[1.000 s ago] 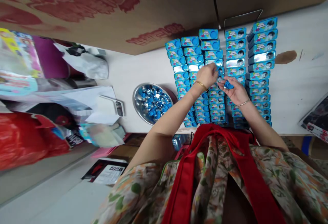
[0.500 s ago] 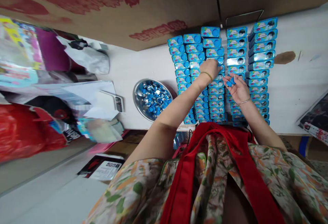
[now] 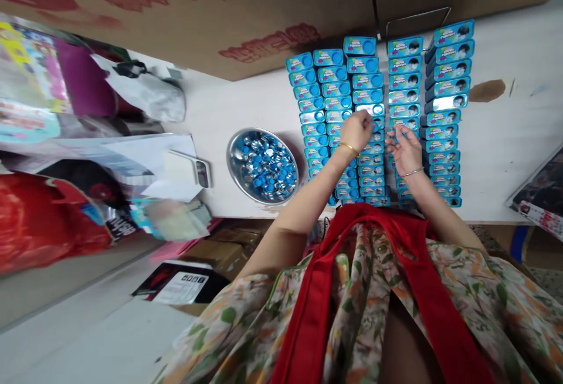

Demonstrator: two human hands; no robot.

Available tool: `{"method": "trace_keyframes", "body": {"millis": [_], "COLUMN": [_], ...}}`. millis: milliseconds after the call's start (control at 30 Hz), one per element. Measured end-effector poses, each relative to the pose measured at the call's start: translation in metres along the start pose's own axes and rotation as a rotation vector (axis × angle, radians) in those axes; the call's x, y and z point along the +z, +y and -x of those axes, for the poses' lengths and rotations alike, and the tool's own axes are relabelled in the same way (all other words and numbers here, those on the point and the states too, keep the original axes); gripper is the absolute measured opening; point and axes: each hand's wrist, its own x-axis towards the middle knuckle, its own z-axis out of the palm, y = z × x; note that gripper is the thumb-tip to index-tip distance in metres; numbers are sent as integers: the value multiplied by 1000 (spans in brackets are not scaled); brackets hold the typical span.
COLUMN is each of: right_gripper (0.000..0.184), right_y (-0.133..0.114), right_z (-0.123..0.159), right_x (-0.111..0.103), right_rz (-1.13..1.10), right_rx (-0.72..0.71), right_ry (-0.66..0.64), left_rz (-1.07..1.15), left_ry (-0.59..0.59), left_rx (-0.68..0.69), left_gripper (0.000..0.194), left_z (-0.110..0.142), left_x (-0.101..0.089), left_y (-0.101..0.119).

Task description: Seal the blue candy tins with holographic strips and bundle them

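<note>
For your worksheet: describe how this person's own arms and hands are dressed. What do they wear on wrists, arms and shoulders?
Both forearms are bare. The left hand has a thin gold-coloured bangle at the wrist; the right hand has a thin silvery bangle. Short floral sleeves in cream, orange and green cover the shoulders, with red apron straps over the garment.

head cam | looks steeply down over the torso (own chest fills foreground) | table (image 3: 246, 102) near

Blue tins (image 3: 334, 88) lie flat in five tight columns on the white table (image 3: 505, 138), printed lids up, rows overlapping like shingles; a few show bare silver; small blue caps (image 3: 263, 167) with silver ones among them fill a steel bowl (image 3: 233, 164) just beside the leftmost column
</note>
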Motion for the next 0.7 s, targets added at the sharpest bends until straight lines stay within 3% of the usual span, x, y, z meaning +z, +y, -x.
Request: {"method": "trace_keyframes", "body": {"millis": [133, 267, 433, 567, 700], "right_gripper": [27, 23, 21, 25, 34], "right_y": [-11, -22, -22, -16, -4], "right_z": [4, 11, 7, 9, 20], "right_x": [-11, -17, -18, -17, -15], "right_rz": [-37, -51, -28, -43, -23], "right_rx": [78, 149, 144, 110, 114], "right_ry": [-99, -204, -168, -147, -190], "left_rz": [-203, -320, -394, -39, 375], "left_ry": [-99, -197, -197, -125, -191], "left_rx": [-62, -169, -172, 17, 173], "left_gripper": [6, 21, 24, 19, 13], "left_z": [-20, -34, -42, -13, 33], "left_x": [-5, -5, -11, -7, 9], "left_y": [10, 19, 20, 12, -1]}}
